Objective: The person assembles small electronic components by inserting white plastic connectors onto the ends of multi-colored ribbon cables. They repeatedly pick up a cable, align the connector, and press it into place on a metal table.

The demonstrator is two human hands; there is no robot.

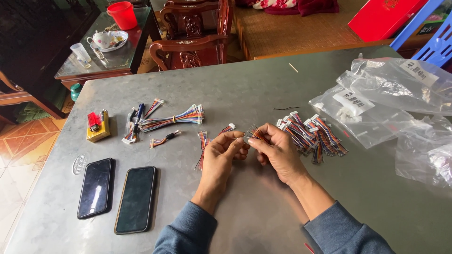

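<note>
We hold a small wire bundle [254, 134] between both hands, just above the middle of the tabletop [245, 89]. Our left hand [223, 150] is closed, thumb and forefinger pinched on the bundle's left end; our right hand [278, 150] is closed too, fingertips nipping its right end, where the thin striped wires fan out.

We place everything else from that bundle. Touching our left hand, just left of the bundle, a short cable [202, 146] with a white plug lies on the tabletop, and another short cable [227, 128] lies just above the left fingers. Just right of the bundle, beside our right hand, sits a pile of cables [313, 134] with white plugs. Farther right lie clear plastic bags [400, 94], some bearing white labels. Above the pile lies a loose black wire [286, 108].

Well left of the bundle rests a long tied cable bunch [174, 118], with a pen [137, 117] and more short cables beside it. Farther left still, a red lighter [93, 121] lies on a yellow box [99, 131]. Below these, left of our left sleeve [186, 233], two dark phones [115, 193] lie side by side, screens up.
</note>
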